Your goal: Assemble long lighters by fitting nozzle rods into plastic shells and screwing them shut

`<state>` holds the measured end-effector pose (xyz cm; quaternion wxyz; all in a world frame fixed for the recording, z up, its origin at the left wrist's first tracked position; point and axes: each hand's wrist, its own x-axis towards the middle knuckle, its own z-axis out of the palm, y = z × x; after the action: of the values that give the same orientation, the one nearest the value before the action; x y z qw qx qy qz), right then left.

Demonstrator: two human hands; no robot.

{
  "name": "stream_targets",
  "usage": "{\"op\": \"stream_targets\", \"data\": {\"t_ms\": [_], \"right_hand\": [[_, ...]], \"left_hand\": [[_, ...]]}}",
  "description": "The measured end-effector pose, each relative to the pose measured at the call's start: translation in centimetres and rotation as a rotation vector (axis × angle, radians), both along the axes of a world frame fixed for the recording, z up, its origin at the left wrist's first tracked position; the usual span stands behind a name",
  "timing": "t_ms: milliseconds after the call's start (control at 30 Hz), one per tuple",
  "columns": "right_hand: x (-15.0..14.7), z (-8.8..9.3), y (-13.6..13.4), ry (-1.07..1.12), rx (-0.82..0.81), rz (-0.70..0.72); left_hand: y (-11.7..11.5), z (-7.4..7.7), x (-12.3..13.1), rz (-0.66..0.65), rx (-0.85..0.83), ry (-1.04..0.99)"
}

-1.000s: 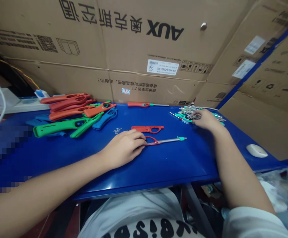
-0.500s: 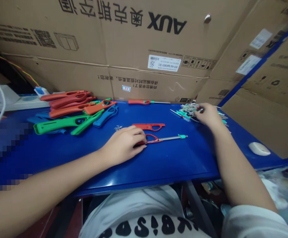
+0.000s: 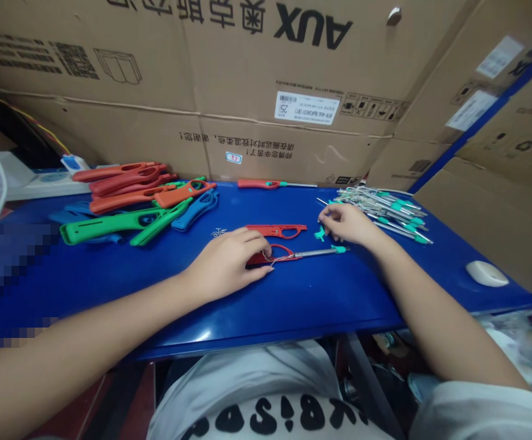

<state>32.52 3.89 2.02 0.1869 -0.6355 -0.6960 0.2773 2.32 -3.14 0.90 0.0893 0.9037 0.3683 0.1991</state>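
Note:
My left hand (image 3: 233, 263) rests on the blue table with its fingers curled over the handle end of a red lighter casing half (image 3: 285, 249). Thin wires show in that casing, and a metal tube (image 3: 317, 252) with a green tip extends from it to the right. Just beyond lies a second red casing half (image 3: 275, 230). My right hand (image 3: 346, 223) pinches a small green plastic trigger (image 3: 320, 234) above the table, to the right of the second half. Beside it is a pile of metal lighter tubes (image 3: 394, 211) with green parts and wires. Small screws (image 3: 218, 232) lie behind my left hand.
Red, orange, green and blue lighter casings (image 3: 105, 223) are heaped at the left. A red lighter (image 3: 259, 183) lies along the cardboard wall (image 3: 229, 110) at the back. A white rounded object (image 3: 487, 273) sits near the right edge, and a power strip (image 3: 55, 183) at the far left.
My right hand has moved left and nearer from the tube pile, with the green trigger now in its fingers. My left hand stays at the red casing.

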Motion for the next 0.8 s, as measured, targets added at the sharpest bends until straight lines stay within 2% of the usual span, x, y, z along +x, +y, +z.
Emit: {"op": "stream_targets", "data": {"t_ms": [67, 167, 233, 400, 567, 800], "right_hand": [[1.1, 0.7, -0.1, -0.019, 0.023, 0.103], [2.4, 1.6, -0.4, -0.070, 0.094, 0.380], [2.8, 1.8, -0.7, -0.100, 0.102, 0.477], [1.7, 1.5, -0.9, -0.081, 0.091, 0.479], [0.1, 0.7, -1.1, -0.016, 0.121, 0.409], [-0.7, 0.3, -1.3, -0.073, 0.207, 0.545]], "left_hand": [[-0.1, 0.2, 0.0, 0.032, -0.010, 0.031], [-0.2, 0.2, 0.0, 0.063, -0.021, 0.068], [-0.2, 0.2, 0.0, 0.072, -0.027, 0.076], [0.0, 0.2, 0.0, 0.082, -0.079, 0.026], [0.0, 0.3, -0.1, 0.087, -0.130, -0.031], [0.0, 0.0, -0.1, 0.084, -0.109, -0.012]]}}
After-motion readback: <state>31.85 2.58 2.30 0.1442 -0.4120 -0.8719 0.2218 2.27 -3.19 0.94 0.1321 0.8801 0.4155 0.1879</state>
